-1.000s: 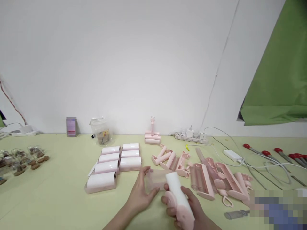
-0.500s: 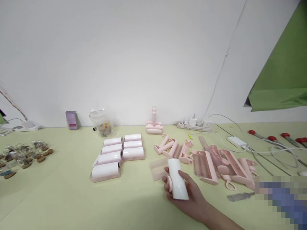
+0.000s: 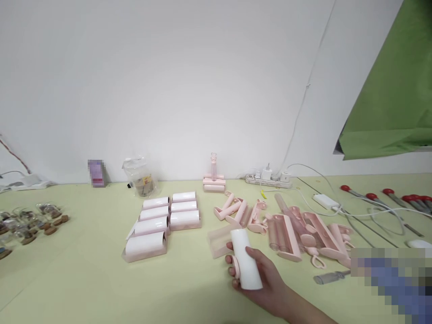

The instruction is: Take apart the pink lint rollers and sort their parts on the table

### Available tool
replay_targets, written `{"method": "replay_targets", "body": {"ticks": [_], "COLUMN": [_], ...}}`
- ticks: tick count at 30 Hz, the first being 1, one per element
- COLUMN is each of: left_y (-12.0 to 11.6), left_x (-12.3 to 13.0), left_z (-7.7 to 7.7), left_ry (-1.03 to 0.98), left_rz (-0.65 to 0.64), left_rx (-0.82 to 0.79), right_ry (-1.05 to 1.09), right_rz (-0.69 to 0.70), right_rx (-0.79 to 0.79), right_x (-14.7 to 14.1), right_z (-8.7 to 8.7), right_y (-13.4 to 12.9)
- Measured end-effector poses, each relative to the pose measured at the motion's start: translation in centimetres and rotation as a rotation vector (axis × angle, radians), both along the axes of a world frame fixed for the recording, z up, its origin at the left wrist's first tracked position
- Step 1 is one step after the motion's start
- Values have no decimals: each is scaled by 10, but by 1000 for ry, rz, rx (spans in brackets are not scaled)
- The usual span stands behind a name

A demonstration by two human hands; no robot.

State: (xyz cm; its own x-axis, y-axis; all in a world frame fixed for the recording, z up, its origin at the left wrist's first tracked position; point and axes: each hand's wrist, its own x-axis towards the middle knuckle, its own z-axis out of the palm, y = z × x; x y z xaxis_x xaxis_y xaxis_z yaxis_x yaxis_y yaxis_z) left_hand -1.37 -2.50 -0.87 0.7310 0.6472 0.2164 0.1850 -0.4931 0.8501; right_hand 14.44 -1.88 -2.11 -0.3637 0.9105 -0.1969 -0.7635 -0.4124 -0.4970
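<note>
My right hand is wrapped round a white roll and a small round pink piece at its left side, held above the table. Just behind the roll lies a translucent pink sleeve. My left hand is out of the picture. To the left, several white rolls in pink sleeves lie in two columns. On the right is a heap of pink holders and clear pink tubes, with a smaller group of pink parts behind the held roll.
Pink rollers are stacked by the wall. A power strip, cables, a white adapter and red-tipped tools lie right. Glass bottles with corks, a plastic bag and a purple box are left.
The view has shifted slightly. My right hand still holds the white roll and the pink piece, now a little lower and further left in the picture. The things on the table look unmoved.
</note>
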Motion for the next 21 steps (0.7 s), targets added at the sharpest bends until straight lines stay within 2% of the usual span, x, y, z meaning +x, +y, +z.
{"method": "replay_targets", "body": {"ticks": [3,6,8,11,21], "left_y": [10,24,32,35,30], "left_x": [-10,-14,-13,-11,-13], "left_z": [10,19,22,21,7], "left_ry": [-45,-183,-272,-278,-297], "left_rz": [91,273,320,257,196], "left_rx": [-24,-137,-258,-347,-251], "right_ry": [20,9,-17,-66,-90], "right_rz": [12,162,259,299,244], "right_rx": [-34,-25,-21,-18,-109], "right_x": [-2,-8,-12,-16,-20], "right_z": [2,1,-3,-7,7], "right_y": [-3,-11,-16,-22,-24]}}
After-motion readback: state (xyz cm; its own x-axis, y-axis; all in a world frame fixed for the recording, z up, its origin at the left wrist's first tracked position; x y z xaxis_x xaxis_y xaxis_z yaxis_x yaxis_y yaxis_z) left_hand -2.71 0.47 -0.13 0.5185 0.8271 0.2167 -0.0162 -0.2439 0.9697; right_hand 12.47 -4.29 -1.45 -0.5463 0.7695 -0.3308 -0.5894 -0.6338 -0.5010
